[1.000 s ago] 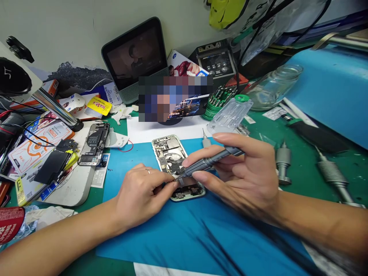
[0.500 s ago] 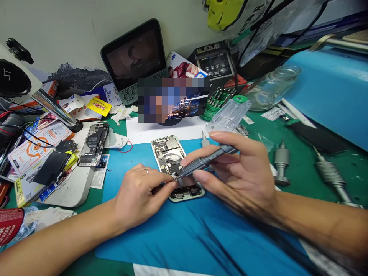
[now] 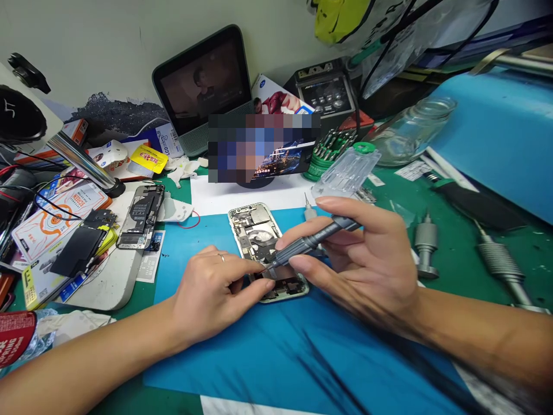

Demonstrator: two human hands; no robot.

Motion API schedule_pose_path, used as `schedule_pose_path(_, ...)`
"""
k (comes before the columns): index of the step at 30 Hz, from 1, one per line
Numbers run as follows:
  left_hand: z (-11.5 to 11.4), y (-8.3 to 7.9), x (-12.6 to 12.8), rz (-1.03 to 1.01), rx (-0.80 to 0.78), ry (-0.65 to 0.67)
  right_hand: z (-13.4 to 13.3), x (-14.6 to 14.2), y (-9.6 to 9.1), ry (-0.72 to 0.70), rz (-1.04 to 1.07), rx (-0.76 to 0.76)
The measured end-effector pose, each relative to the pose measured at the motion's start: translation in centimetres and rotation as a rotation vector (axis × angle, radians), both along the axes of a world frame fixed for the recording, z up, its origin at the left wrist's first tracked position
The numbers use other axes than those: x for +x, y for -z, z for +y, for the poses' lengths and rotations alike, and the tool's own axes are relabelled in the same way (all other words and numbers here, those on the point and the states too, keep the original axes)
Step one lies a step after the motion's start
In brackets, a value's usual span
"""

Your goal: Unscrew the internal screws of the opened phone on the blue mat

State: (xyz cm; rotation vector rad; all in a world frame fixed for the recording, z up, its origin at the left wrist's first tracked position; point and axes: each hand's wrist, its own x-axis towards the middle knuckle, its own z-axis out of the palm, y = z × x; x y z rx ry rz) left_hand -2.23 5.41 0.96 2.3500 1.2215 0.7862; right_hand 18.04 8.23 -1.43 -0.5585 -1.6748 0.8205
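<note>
An opened smartphone [image 3: 254, 222] with its inner parts bared lies on the blue mat [image 3: 194, 369]. My right hand [image 3: 367, 259] grips a grey screwdriver [image 3: 306, 242] between thumb and fingers, its top end under the index finger. The screwdriver slants down to the left, with its tip low over the phone's lower half. Beside that tip is my left hand [image 3: 220, 288], with a ring on one finger. Its index fingertip touches or nearly touches the tip, and its thumb lies apart over the phone's lower left part. Its other fingers are curled and partly hidden.
At left, a second opened phone [image 3: 140, 216] rests on a pale stand near boxes [image 3: 60, 219]. Behind are a propped phone [image 3: 289, 155], a smart display [image 3: 203, 80] and a green bit holder [image 3: 322, 164]. More screwdrivers [image 3: 426, 245] and a glass jar [image 3: 415, 129] are at right.
My left thumb has parted from the index finger and slid slightly right over the phone. The screwdriver stays in my right hand, almost unmoved.
</note>
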Motion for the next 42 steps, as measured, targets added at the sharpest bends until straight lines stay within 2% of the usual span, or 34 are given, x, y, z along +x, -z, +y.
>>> schedule_pose_path(21,-0.2,-0.1,0.1,-0.029,0.013,-0.062,0.0,0.0,-0.1,0.026,-0.005,-0.013)
schedule_pose_path(24,-0.6,-0.5,0.0,-0.104,0.119,-0.098,0.0,0.0,-0.1,0.071,-0.007,-0.076)
schedule_pose_path(26,-1.0,-0.7,0.0,-0.107,0.267,-0.003,-0.1,0.0,-0.1,0.080,0.000,-0.120)
schedule_pose_path(29,-1.4,-0.8,0.3,0.043,0.431,0.231,-0.1,0.0,-0.1,0.068,0.021,-0.122)
schedule_pose_path(31,-1.7,-0.6,0.6,0.139,0.447,0.290,-0.1,-0.1,0.0,0.068,0.026,-0.107)
schedule_pose_path(36,-2.8,0.5,0.8,0.260,0.374,0.318,-0.1,-0.6,0.4,0.116,0.017,-0.060)
schedule_pose_path(42,-5.0,0.8,1.5,0.505,0.263,0.238,-0.1,-2.0,-1.0,0.139,-0.053,0.100)
